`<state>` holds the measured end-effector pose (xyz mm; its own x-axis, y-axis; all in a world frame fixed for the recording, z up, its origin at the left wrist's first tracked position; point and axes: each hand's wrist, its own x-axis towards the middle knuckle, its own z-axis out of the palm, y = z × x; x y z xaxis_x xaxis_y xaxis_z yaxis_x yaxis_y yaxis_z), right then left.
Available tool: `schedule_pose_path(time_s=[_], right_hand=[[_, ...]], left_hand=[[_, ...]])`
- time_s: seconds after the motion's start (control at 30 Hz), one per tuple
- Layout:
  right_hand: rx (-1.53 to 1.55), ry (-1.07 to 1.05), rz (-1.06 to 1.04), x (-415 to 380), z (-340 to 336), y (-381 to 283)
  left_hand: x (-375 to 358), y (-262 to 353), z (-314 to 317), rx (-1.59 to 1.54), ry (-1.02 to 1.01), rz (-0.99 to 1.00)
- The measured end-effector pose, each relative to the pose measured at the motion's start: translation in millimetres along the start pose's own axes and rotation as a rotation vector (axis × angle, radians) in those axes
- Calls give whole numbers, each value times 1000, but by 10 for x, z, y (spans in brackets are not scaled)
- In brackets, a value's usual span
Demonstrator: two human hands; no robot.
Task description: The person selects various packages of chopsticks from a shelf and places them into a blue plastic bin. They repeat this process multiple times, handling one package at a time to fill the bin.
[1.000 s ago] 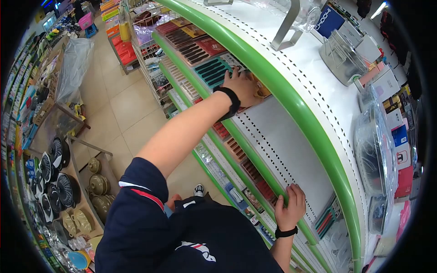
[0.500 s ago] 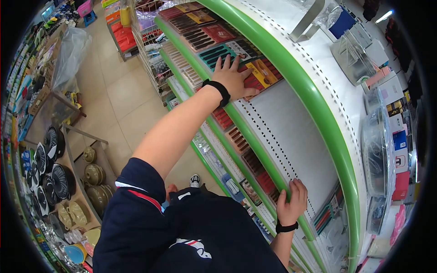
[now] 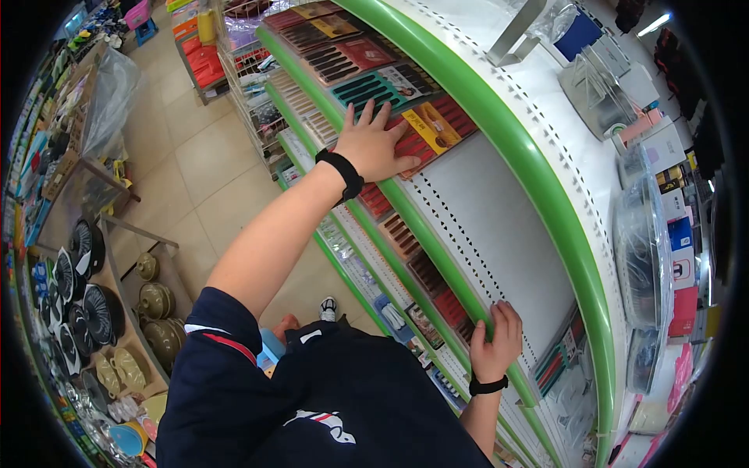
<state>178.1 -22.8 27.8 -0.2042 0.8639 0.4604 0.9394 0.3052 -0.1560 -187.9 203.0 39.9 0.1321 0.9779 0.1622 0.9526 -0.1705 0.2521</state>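
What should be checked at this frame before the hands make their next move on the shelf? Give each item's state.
1. Left hand flat on the red and yellow pack: ok, palm and fingers lie on it.
2. Left hand closed around the pack: not ok, fingers are spread, no grasp shown.
3. Right hand steadied on the green shelf edge: ok, fingers curl over it.
4. Bare shelf panel between the hands: ok, no packs on it.
5. Teal pack beside the left hand lying flat in its row: ok.
6. Whether the pack under the left hand is loose or hooked: cannot tell.
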Motion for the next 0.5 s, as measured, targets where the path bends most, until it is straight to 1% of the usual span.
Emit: schedule_pose_path(time_s=[0.1, 0.2, 0.3, 0.33, 0.37, 0.43, 0.5], right_hand=[[8, 2, -2, 3, 2, 2], [13, -7, -12, -10, -9, 16], [8, -23, -38, -36, -11, 48], [6, -32, -53, -49, -14, 63], [7, -44, -63, -65, -19, 75], [13, -65, -89, -79, -25, 102], [7, -78, -123, -81, -37, 131]], left_hand=[[-28, -17, 68, 11, 65, 12], [-103, -131, 320, -30, 250, 37], [-504, -180, 419, -160, 394, 2], [-719, -194, 438, -172, 409, -22], [-967, -225, 502, -176, 412, -79], [-1567, -384, 899, -218, 478, -200], [-2401, -444, 1311, -283, 414, -450]])
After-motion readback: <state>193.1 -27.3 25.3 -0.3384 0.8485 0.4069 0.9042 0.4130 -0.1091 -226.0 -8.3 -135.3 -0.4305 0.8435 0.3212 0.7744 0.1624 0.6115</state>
